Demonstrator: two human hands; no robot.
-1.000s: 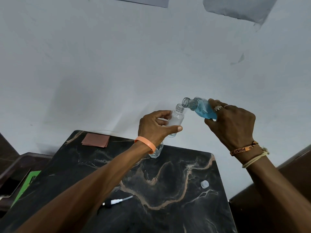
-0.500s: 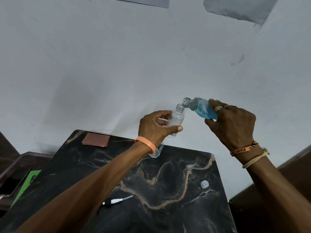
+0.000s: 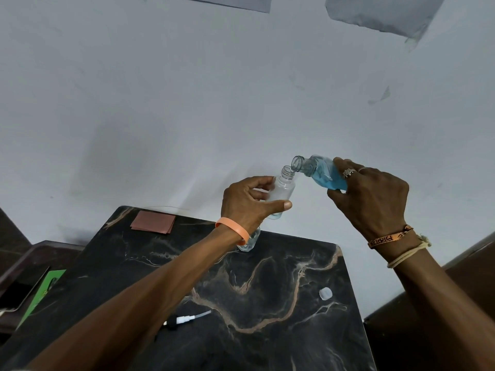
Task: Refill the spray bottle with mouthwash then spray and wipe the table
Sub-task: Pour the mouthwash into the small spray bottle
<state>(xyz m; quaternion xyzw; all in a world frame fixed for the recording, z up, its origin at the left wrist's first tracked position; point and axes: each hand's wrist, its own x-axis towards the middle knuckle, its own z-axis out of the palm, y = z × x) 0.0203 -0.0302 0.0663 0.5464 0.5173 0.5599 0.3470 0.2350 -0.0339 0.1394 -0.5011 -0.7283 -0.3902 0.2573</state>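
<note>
Green sheet (image 3: 37,303) at left, grey wall patches (image 3: 380,12)

- You seem to be in a plain room in a home, but you cannot tell for sure.
- In front of you is a pale painted wall (image 3: 187,103) with scuffs and small marks on it.
- Two grey patches (image 3: 375,14) sit high up on that wall.
- Close to the wall stands a small table (image 3: 267,303) with a black top and wavy brown lines, like marble.
- Dark brown wooden furniture (image 3: 442,303) stands on your right.
- A low dark bench (image 3: 34,253) on your left holds a flat dark thing like a phone (image 3: 18,293) and a green card (image 3: 42,293).
</note>
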